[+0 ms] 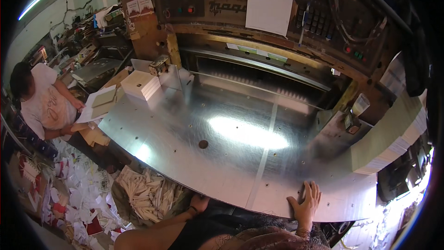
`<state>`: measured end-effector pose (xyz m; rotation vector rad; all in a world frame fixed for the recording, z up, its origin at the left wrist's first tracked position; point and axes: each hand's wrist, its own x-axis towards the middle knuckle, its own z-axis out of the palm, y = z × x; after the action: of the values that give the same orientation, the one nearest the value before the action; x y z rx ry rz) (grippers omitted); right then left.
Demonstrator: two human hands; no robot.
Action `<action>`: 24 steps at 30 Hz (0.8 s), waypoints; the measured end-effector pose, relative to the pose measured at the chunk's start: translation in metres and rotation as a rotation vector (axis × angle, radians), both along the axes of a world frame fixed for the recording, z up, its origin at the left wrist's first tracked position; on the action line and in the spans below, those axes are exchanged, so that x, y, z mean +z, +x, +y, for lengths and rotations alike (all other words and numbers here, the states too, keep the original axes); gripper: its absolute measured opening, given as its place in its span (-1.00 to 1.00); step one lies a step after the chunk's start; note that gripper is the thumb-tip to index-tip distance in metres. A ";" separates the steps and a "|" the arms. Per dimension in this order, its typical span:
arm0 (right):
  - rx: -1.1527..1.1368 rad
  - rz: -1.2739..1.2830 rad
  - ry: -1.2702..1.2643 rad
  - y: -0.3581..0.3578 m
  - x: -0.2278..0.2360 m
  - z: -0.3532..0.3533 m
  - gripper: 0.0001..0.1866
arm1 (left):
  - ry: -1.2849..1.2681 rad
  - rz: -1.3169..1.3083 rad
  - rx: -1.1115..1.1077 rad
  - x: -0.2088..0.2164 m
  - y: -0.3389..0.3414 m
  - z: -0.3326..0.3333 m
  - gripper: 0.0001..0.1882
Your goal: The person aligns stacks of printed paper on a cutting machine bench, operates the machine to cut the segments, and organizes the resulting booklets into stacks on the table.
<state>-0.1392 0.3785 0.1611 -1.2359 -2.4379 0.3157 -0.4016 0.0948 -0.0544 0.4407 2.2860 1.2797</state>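
My right hand [306,203] lies flat with fingers spread on the shiny metal table [222,162] of a large paper cutter, close to its front edge. Nothing is in it. Lower and further left, my left hand [199,202] is at the table's front edge, a dark band round its wrist. Its fingers are mostly hidden, so I cannot see whether they hold anything. A neat block of cut paper [141,84] stands on the table's far left corner. Along the right side runs a long row of stacked paper [393,141].
Above the cutter's dark opening is a panel with a white sheet [269,9], a keypad [317,22] and buttons. At left, a person [48,99] handles sheets. Paper scraps [88,203] cover the floor, beside a heap of paper strips [150,194].
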 end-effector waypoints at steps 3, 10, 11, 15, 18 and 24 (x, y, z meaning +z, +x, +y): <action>-0.002 0.009 0.000 -0.001 0.001 0.000 -0.10 | 0.037 0.080 -0.002 -0.005 -0.001 0.001 -0.32; -0.013 0.008 -0.011 -0.003 0.003 -0.001 -0.11 | 0.043 0.056 0.012 0.002 -0.001 0.003 -0.33; -0.012 0.009 -0.011 -0.003 0.003 -0.001 -0.11 | 0.029 0.048 -0.013 0.006 -0.002 0.004 -0.33; -0.002 0.021 0.002 0.001 -0.001 -0.001 -0.12 | 0.013 0.065 -0.009 0.000 -0.001 0.001 -0.33; -0.003 0.022 0.009 0.002 -0.001 -0.003 -0.12 | 0.041 0.083 -0.014 -0.007 0.000 -0.002 -0.32; -0.001 0.019 0.009 0.001 -0.003 0.001 -0.11 | -0.016 0.139 0.028 0.018 0.009 0.001 -0.37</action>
<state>-0.1379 0.3799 0.1580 -1.2249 -2.4195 0.3149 -0.3925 0.0962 -0.0365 0.5087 2.4237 1.2790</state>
